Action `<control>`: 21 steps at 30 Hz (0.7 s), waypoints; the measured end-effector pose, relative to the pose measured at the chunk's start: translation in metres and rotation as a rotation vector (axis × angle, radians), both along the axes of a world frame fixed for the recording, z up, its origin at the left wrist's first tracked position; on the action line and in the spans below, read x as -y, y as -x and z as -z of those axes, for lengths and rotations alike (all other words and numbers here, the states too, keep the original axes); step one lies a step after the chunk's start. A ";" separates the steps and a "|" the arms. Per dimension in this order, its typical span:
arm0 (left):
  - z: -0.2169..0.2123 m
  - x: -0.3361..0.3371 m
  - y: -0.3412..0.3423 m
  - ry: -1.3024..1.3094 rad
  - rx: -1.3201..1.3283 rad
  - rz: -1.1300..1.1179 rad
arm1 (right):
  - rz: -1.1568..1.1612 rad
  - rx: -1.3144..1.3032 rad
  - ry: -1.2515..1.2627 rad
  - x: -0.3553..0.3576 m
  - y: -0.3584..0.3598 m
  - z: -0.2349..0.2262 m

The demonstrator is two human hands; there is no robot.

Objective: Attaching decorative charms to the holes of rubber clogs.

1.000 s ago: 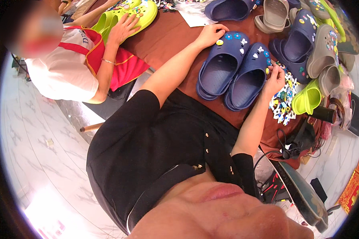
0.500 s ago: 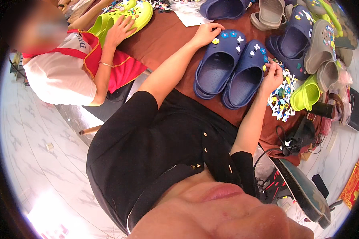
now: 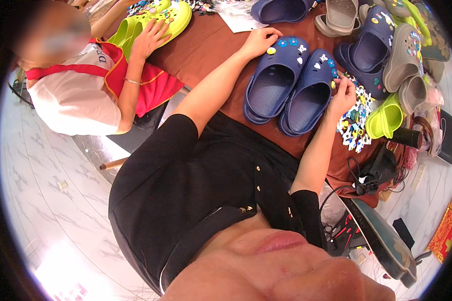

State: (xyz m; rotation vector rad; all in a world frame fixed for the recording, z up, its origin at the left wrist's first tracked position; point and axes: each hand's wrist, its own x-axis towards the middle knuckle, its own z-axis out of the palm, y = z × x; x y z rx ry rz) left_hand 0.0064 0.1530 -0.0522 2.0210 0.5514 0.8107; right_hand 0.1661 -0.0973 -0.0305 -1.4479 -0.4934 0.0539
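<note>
Surface: a brown table point(image 3: 206, 47) above a pale marble-patterned floor point(image 3: 40, 200), crowded with foam clogs and small decorative charms.
Co-worker, far left: a person in a white top and red apron lays a hand point(image 3: 150, 37) flat on a lime-green clog pair point(image 3: 160, 20), two shoes.
Left hand: the left hand point(image 3: 258, 41) rests half-curled at the toe of the left navy clog point(image 3: 273, 78), fingers touching its upper and closed on nothing that I can see.
Navy pair: two clogs side by side, touching; the right navy clog point(image 3: 309, 90) lies just beside the first. About three charms show on each toe.
Right hand: the right hand point(image 3: 342, 95) pinches at the right clog's outer edge, thumb and fingertips nearly closed; whether a charm sits between them I cannot tell.
Doing it well: I judge the left hand should pin the pair steady while the right presses each charm squarely into a hole.
Charm pile: the loose charms point(image 3: 356, 115) lie just beside the right hand, too many to count.
Further right: one single lime clog point(image 3: 384, 118), at least two grey clogs point(image 3: 404, 55), and more navy ones behind.
</note>
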 end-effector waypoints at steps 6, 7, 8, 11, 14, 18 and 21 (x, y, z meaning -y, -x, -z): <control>0.000 0.002 0.001 0.029 0.000 0.006 | 0.001 0.054 0.003 0.000 0.003 -0.002; 0.000 0.002 0.001 0.040 -0.007 0.007 | 0.000 0.032 -0.003 0.000 0.003 -0.002; 0.000 0.001 0.000 0.039 -0.007 0.003 | -0.002 0.011 -0.009 0.000 0.003 -0.002; 0.000 0.001 -0.001 0.027 -0.011 -0.002 | 0.001 -0.005 -0.003 0.000 0.003 -0.003; 0.000 0.001 -0.002 0.032 0.013 -0.003 | -0.008 0.000 -0.012 0.000 0.005 -0.006; -0.002 0.000 0.000 0.063 0.005 0.005 | -0.017 -0.008 -0.004 -0.002 0.004 -0.007; -0.005 0.004 -0.001 0.072 -0.004 -0.004 | -0.009 -0.011 0.010 0.000 0.002 -0.005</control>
